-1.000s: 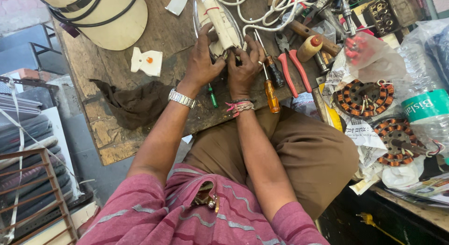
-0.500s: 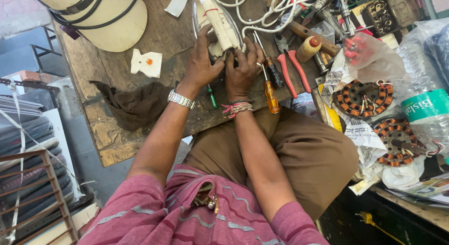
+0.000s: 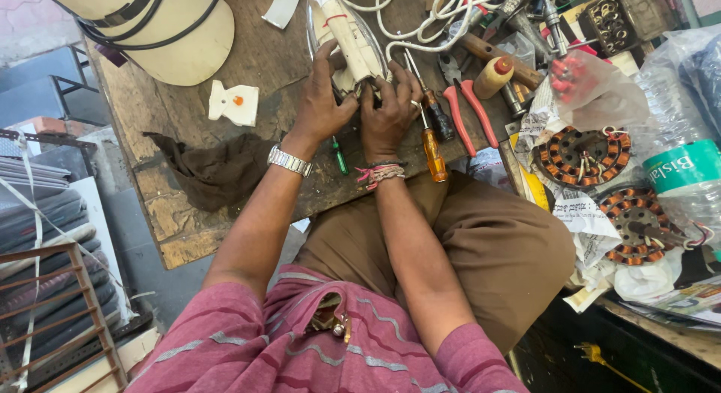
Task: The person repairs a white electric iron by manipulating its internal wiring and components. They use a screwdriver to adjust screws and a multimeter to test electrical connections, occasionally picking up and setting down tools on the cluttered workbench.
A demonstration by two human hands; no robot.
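A clothes iron (image 3: 348, 34) with a cream handle and a metal soleplate lies on the worn wooden workbench (image 3: 188, 228). My left hand (image 3: 321, 104), with a metal watch on its wrist, grips the iron's rear end from the left. My right hand (image 3: 388, 111), with thread bands on its wrist, presses against the same end from the right. The fingers of both hands meet at the iron's back, hiding the part under them. The iron's white cord (image 3: 420, 14) coils away at the top.
Right of my hands lie an orange-handled screwdriver (image 3: 434, 153), a dark-handled screwdriver (image 3: 439, 121) and red pliers (image 3: 467, 117). A small green screwdriver (image 3: 339, 157), a brown rag (image 3: 214, 164), a white plastic piece (image 3: 234, 102) and a cream appliance (image 3: 169, 29) sit left. Copper-wound stators (image 3: 582, 154) and a plastic bottle (image 3: 687, 168) crowd the right.
Both hands stay on the iron's rear end; the fingers have only shifted slightly. Nothing else has moved.
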